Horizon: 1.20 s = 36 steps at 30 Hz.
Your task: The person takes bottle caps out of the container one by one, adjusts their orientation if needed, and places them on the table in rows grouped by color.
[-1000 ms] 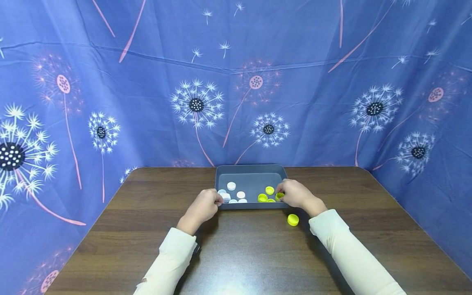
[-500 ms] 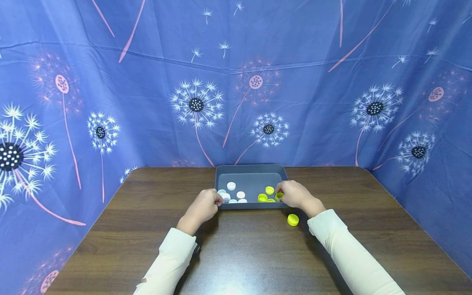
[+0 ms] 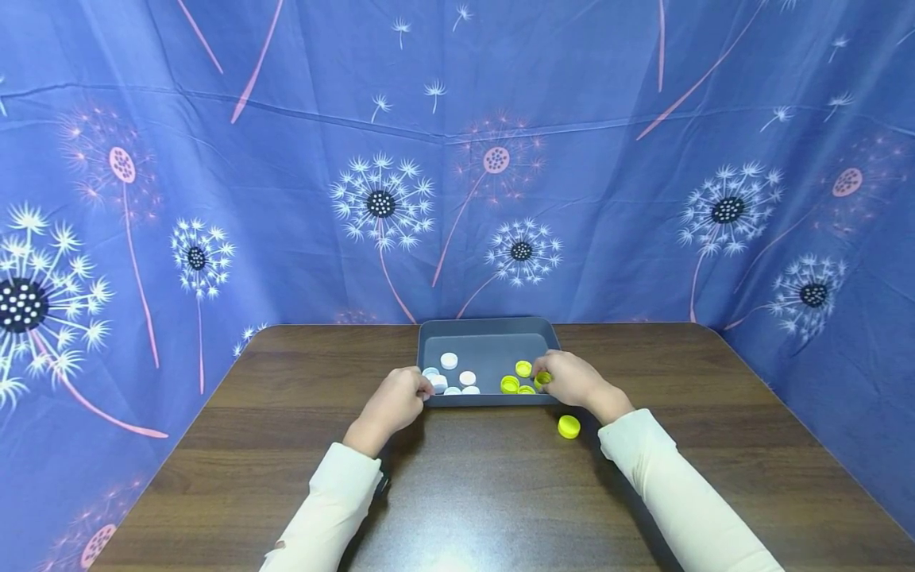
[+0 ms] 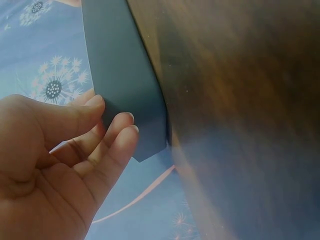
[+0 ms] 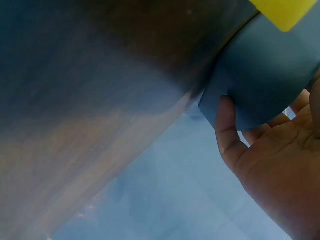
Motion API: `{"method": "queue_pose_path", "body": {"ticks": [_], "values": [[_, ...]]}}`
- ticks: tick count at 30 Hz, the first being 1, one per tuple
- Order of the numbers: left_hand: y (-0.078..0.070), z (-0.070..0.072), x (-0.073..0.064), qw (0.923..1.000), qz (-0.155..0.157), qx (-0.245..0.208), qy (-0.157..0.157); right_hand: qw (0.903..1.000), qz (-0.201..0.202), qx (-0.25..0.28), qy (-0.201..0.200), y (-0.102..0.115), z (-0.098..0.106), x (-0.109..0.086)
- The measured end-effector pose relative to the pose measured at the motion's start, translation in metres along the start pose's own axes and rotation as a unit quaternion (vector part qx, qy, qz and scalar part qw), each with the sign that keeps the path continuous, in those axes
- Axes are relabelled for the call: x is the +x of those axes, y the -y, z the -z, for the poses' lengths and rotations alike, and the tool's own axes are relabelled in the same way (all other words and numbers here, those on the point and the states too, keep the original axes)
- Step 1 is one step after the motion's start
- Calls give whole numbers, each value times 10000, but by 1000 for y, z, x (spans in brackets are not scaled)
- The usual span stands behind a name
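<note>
A dark grey rectangular tray [image 3: 486, 400] stands at the far edge of the table. Inside lie several white bottle caps [image 3: 448, 361] on the left and several yellow bottle caps [image 3: 510, 384] on the right. My left hand [image 3: 391, 400] grips the tray's left front corner, thumb and fingers pinching its rim; the left wrist view shows fingertips against the outer wall [image 4: 120, 75]. At the right front corner my right hand [image 3: 574, 378] holds the rim, with one finger on the outer wall [image 5: 265, 70]. A yellow cap [image 3: 543, 380] inside sits close by its fingertips, partly covered.
One yellow cap [image 3: 569, 427] lies on the brown wooden table [image 3: 486, 492], outside the tray and just in front of the right hand. Behind and beside the table hangs a blue dandelion-print cloth [image 3: 443, 199].
</note>
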State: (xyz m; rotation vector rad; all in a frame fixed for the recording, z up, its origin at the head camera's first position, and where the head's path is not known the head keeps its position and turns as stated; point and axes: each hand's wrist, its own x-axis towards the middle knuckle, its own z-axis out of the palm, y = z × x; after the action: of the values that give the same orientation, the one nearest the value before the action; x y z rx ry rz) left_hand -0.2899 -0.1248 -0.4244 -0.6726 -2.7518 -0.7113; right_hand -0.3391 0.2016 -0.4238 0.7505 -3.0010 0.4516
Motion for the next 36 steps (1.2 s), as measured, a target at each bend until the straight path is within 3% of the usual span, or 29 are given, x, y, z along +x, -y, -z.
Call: {"method": "queue_pose_path", "body": {"ticks": [7,13,18,24,30,36], "values": [[1,0,0,10000,42,-53,-30,9999,89,37,-87,-3,-1,-1],[1,-1,2,10000,17,-64,-44,9986,413,258,-222,-5,1,-7],[0,0,2,9999,79,-68,14,9954,456,595,-591,-6,7,-11],[-1,0,2,9997,232,-59,39,9874,386,1087,-1088,-5,14,-20],[-2,0,1,9999,146,-45,37,9730,607,1553,-1594,6,16,-35],[-2,0,1,9997,237,-49,38,9695,709,1770,-1541,21,15,-49]]}}
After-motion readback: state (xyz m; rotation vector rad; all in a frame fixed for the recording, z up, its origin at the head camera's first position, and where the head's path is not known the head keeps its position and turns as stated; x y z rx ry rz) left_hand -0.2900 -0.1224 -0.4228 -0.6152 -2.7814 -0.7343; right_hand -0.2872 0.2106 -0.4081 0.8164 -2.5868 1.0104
